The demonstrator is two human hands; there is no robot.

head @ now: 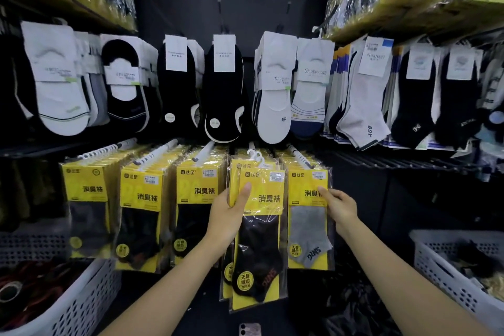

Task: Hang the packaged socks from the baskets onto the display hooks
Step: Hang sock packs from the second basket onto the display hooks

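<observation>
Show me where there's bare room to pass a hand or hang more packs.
Free: the dark panel right of the grey-sock packs, below the wire shelf, left of the right basket. Crowded: yellow packs left of the left hand and its black-sock packs, hung edge to edge.

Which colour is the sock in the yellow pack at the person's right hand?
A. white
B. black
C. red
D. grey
D: the right hand pinches the edge of the hanging pack, whose sock is grey, while the left hand holds the black-sock packs.
</observation>
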